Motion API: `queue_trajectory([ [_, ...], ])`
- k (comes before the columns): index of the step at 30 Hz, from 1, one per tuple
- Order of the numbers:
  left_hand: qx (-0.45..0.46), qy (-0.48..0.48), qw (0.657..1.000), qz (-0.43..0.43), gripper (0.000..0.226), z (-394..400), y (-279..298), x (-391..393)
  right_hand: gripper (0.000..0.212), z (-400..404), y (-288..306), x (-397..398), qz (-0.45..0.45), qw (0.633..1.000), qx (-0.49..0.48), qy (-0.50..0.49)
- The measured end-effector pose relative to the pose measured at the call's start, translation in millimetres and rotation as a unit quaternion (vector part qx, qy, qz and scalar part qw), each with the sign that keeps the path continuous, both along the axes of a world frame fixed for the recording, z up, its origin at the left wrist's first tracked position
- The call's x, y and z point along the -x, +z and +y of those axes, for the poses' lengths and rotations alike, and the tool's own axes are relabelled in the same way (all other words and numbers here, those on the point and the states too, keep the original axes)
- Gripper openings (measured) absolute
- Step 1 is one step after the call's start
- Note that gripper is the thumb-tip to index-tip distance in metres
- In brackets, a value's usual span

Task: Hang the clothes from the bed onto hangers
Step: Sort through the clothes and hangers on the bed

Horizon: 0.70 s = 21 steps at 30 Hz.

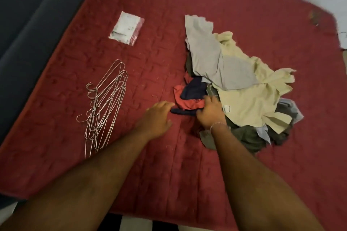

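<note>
Clothes (234, 90) tangle beyond your right hand (211, 111), which pinches a navy garment (183, 112); your loosely spread left hand (156, 116) hovers beside it, so pulling may drag neighbours along.

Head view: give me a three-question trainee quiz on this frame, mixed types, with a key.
1. True or false: the wire hangers lie on the bed apart from the pile of clothes.
2. Which hand touches the pile of clothes?
A. left hand
B. right hand
C. both
3. Fill in: the small plastic bag lies on the bed beyond the ____.

Key:
1. True; bare red cover lies between them.
2. B; the right hand grips the dark blue cloth at the pile's near edge, while the left hand hovers over the cover, holding nothing.
3. hangers
</note>
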State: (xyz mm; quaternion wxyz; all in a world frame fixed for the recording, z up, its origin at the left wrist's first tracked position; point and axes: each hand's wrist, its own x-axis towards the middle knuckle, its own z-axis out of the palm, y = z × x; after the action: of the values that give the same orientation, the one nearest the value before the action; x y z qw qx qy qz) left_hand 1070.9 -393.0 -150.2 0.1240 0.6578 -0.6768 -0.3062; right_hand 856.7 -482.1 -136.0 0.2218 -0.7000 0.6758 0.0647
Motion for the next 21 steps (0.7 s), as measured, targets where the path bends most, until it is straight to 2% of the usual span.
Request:
queue_trajectory([
  [2,-0.002,0.021,1.0,0.011,0.066,-19.3,-13.0,9.1,0.07,-49.1,-32.9,11.7,-0.013,0.999,0.008,-0.031],
  [6,0.003,0.066,0.997,0.03,0.063,-29.9,-35.4,9.2,0.061,-120.3,-76.5,29.7,-0.011,0.997,-0.002,-0.081],
  [9,-0.004,0.049,0.999,0.011,0.063,-15.8,-49.8,5.2,0.059,-153.5,-107.9,51.9,0.011,0.992,-0.051,-0.116],
  [12,-0.031,0.063,0.997,0.012,0.069,7.4,-60.8,2.9,0.084,-168.9,-125.1,76.1,-0.012,0.99,-0.09,-0.109],
  [13,-0.046,0.076,0.996,0.015,0.07,13.0,-61.1,4.1,0.085,-171.3,-123.7,81.8,-0.038,0.992,-0.073,-0.1],
  [14,-0.06,0.085,0.994,0.017,0.069,17.6,-61.9,5.9,0.074,-170.7,-119.3,87.4,-0.074,0.992,-0.045,-0.094],
  [16,-0.107,0.106,0.988,0.03,0.068,21.9,-63.8,13.2,0.035,-160.1,-103.1,92.9,-0.162,0.982,0.017,-0.096],
  [18,-0.153,0.137,0.976,0.072,0.07,18.9,-58.7,25.6,0.007,-137.1,-73.8,86.3,-0.255,0.96,0.022,-0.11],
  [21,-0.192,0.19,0.949,0.163,0.08,0.8,-47.0,51.1,0.007,-89.7,-27.5,59.3,-0.37,0.926,-0.035,-0.071],
])
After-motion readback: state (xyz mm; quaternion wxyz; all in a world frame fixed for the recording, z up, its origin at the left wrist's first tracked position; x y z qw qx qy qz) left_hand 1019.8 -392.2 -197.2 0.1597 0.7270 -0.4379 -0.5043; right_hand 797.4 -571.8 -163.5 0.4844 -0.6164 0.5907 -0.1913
